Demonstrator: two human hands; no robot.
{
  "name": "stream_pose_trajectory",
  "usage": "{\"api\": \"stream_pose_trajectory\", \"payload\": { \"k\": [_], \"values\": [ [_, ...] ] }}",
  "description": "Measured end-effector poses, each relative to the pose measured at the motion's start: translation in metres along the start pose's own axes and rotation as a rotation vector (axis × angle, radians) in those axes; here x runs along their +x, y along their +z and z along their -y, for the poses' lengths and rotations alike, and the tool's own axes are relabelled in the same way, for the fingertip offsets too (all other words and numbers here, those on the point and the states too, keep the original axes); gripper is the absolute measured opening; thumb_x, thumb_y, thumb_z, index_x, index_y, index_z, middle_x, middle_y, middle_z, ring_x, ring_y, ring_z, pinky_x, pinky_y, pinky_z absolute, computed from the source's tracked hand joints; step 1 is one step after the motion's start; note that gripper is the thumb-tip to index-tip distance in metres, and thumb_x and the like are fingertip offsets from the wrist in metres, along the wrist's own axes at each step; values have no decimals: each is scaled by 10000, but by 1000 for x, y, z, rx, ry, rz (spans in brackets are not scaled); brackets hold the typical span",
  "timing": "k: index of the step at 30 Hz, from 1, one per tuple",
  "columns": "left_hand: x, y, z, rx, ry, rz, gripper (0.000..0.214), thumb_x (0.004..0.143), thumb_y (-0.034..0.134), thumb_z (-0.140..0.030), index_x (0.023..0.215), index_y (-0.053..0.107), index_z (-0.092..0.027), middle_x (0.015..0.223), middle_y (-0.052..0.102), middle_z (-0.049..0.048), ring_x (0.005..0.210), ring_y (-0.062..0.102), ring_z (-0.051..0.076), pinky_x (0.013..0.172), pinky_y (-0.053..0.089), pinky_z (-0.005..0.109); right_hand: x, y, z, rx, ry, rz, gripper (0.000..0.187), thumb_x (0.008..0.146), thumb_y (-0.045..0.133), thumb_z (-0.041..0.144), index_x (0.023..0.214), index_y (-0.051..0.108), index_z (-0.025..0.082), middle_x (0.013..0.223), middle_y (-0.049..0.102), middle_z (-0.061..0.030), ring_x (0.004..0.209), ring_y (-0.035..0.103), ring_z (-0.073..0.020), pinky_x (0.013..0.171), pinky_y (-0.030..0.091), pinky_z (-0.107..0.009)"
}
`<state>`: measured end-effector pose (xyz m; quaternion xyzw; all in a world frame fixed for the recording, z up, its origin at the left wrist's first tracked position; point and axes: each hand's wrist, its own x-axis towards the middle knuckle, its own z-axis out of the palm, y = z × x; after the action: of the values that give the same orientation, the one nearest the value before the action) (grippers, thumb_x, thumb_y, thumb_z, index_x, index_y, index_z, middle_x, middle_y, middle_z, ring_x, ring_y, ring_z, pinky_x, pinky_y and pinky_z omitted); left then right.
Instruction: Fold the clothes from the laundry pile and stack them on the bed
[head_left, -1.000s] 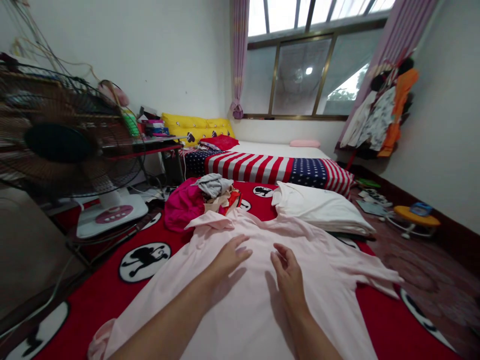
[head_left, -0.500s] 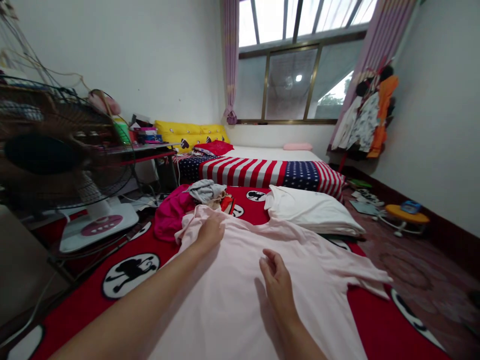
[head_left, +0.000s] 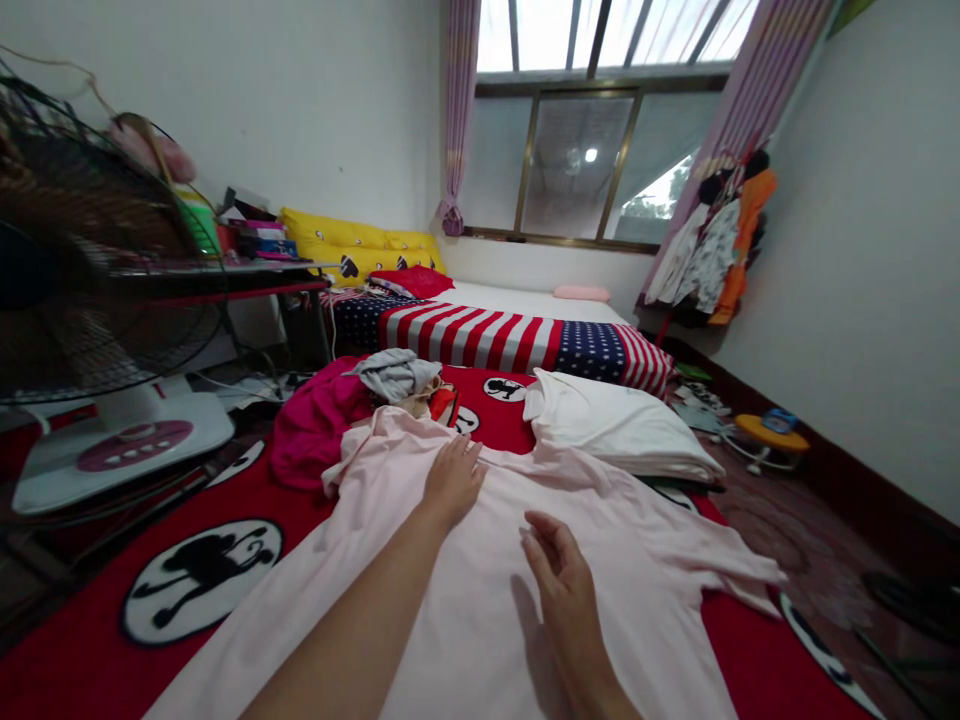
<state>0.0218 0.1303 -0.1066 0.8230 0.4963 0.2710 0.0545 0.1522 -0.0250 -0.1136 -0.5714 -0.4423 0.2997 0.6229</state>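
A pale pink T-shirt (head_left: 465, 600) lies spread in front of me, its neck end pointing away and one sleeve reaching out to the right. Its left shoulder area is bunched and wrinkled. My left hand (head_left: 454, 480) rests flat on the shirt just below the collar, fingers stretched out. Lower and to the right, my right hand (head_left: 562, 575) hovers above the fabric with its fingers loosely curved and apart, holding nothing; its shadow falls on the shirt.
Folded white shirts (head_left: 615, 425) sit beyond the pink one on the right. Crumpled magenta cloth (head_left: 319, 420) and grey cloth (head_left: 397, 375) are heaped at the left on the red patterned cover (head_left: 82, 650). A fan (head_left: 135, 440) stands far left; a bed (head_left: 480, 338) is behind.
My left hand has slid right across the shirt below the collar and flattened out. My right hand has barely moved. The view has turned slightly right.
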Motion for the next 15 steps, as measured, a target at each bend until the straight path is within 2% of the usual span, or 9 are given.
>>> {"api": "stream_pose_trajectory", "payload": {
  "k": [4,7,9,11,13,15],
  "values": [
    [-1,-7,3,-106,24,-118,363,893,482,-186,1225,624,-150,1334,552,124,1240,500,217,1081,361,340,-3,1,7,3,85,-73,339,783,607,451,1048,632,241,1132,677,-80,1069,623,-244,921,500,-392],
    [-1,-19,4,-138,-81,-219,297,891,452,-150,1078,682,-162,1120,641,96,1094,564,199,987,428,301,-1,-3,9,31,122,-110,303,743,637,404,999,637,242,1091,694,-72,1044,635,-241,906,501,-383],
    [-1,-25,4,-75,-175,-208,255,880,463,-156,969,702,-166,1006,656,95,1019,578,224,938,443,334,8,-8,12,14,136,-42,278,700,660,363,946,642,235,1042,705,-78,1006,647,-243,859,514,-375],
    [-1,-28,3,-16,-215,-170,230,862,487,-157,920,708,-176,972,653,97,989,578,242,907,441,358,28,-10,18,-54,176,82,305,681,653,340,961,634,219,1010,705,-84,935,659,-240,727,533,-347],
    [-1,-27,2,3,-209,-151,230,855,492,-150,922,709,-188,977,648,94,991,572,246,892,433,358,58,-8,27,-188,177,181,345,706,613,325,1026,615,196,948,700,-75,818,658,-214,587,496,-289],
    [0,-26,1,0,-200,-148,245,853,486,-135,938,707,-195,983,644,91,995,567,244,887,426,352,92,1,34,-448,55,222,342,749,567,287,1071,606,178,828,682,-44,708,626,-177,545,437,-253]
  ]
}}
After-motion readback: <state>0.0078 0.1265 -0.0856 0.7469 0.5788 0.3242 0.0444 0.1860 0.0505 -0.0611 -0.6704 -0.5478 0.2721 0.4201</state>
